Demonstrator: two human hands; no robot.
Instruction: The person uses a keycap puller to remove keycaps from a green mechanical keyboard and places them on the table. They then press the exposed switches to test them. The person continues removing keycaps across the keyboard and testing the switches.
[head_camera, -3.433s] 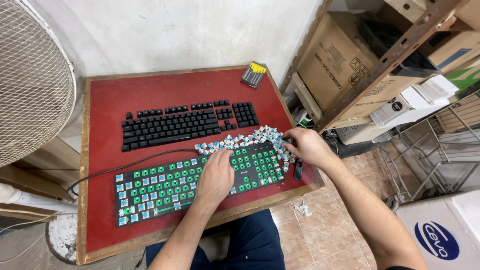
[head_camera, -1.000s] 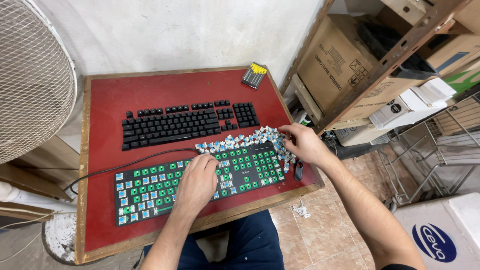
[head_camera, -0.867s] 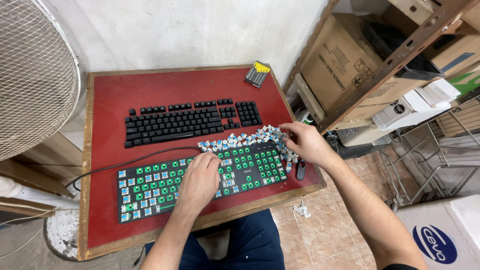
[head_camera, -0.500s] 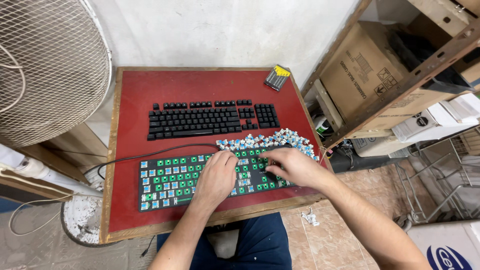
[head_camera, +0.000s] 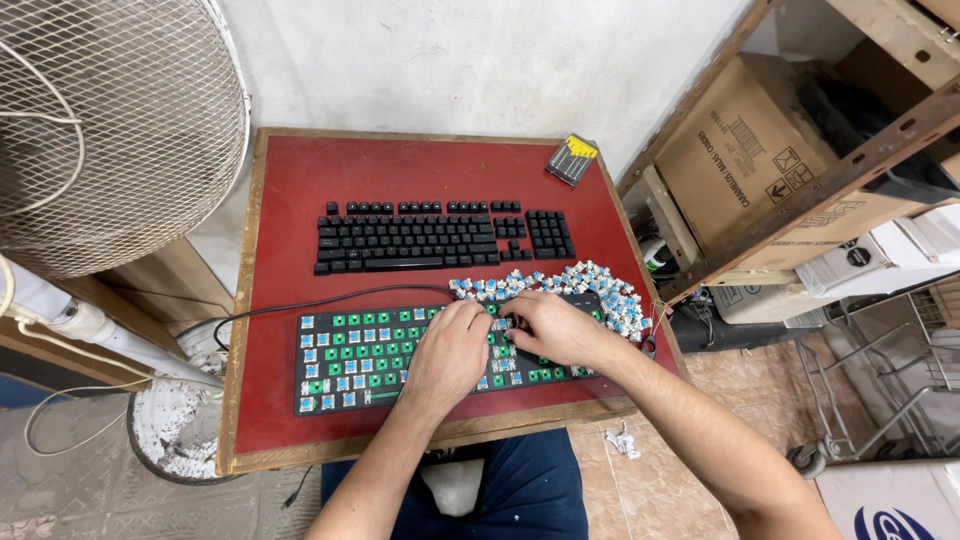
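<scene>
Working on the stripped keyboard (head_camera: 400, 355) on the red desk (head_camera: 290, 180): left hand (head_camera: 450, 345) rests flat on its middle, fingers loosely curled, gripping nothing visible. Right hand (head_camera: 555, 325) pinches at a switch beside it; grip content too small to tell. Loose blue switches (head_camera: 590, 285) piled just beyond the right hand; many sockets left of the left hand show bare green, some hold switches. Judged partway.

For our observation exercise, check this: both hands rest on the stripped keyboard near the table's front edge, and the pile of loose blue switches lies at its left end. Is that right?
One detail is wrong. The head view shows the pile of loose switches at the stripped keyboard's right end, not its left. Both the left hand and right hand do rest on it.
</scene>
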